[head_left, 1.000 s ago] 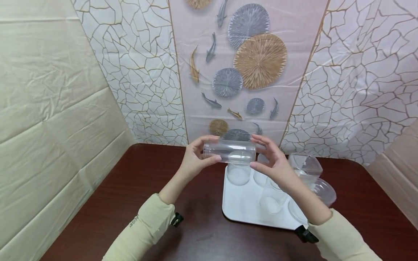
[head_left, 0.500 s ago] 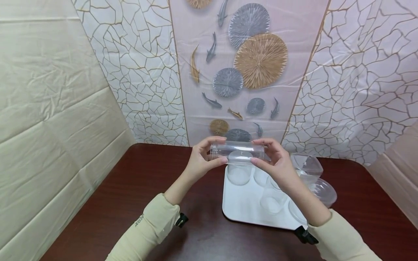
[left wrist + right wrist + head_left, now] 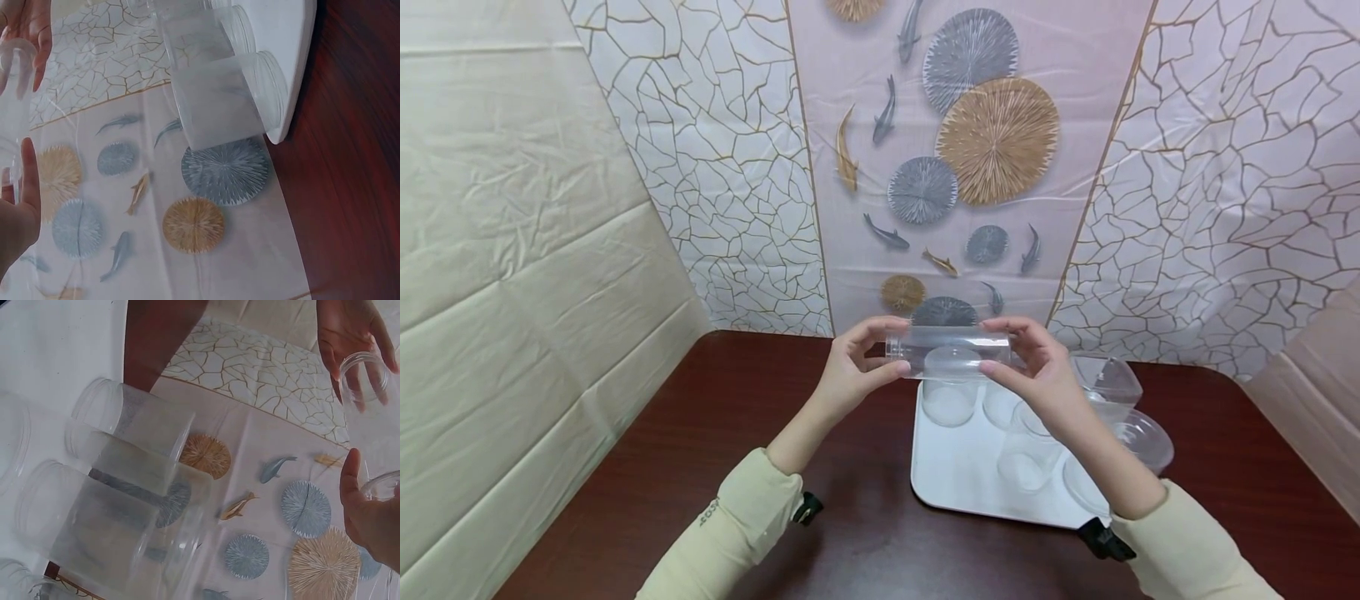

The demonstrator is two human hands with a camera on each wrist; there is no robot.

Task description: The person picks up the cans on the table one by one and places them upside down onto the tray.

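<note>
A clear plastic jar (image 3: 951, 354) lies sideways in the air between my two hands, above the back of the tray. My left hand (image 3: 852, 367) holds its ridged end, fingers on top and thumb below. At the opposite end my right hand (image 3: 1037, 367) grips it the same way. In the left wrist view the jar (image 3: 14, 106) is cut off by the frame edge. The right wrist view shows its rimmed end (image 3: 365, 362) near the left hand (image 3: 353, 334). Under and behind the held jar, another clear jar (image 3: 947, 407) stands on the white tray (image 3: 958, 483).
Several clear jars stand on the tray, including one near its front (image 3: 1026, 467). A clear square container (image 3: 1105, 379) and a round clear bowl (image 3: 1142, 442) are at the tray's right side. A dark red-brown table (image 3: 737, 392) extends around it; patterned cloth (image 3: 745, 167) hangs behind.
The held jar has shifted a little to the right. My right thumb and fingers now sit farther in from its end, while my left hand sits closer to the ridged end.
</note>
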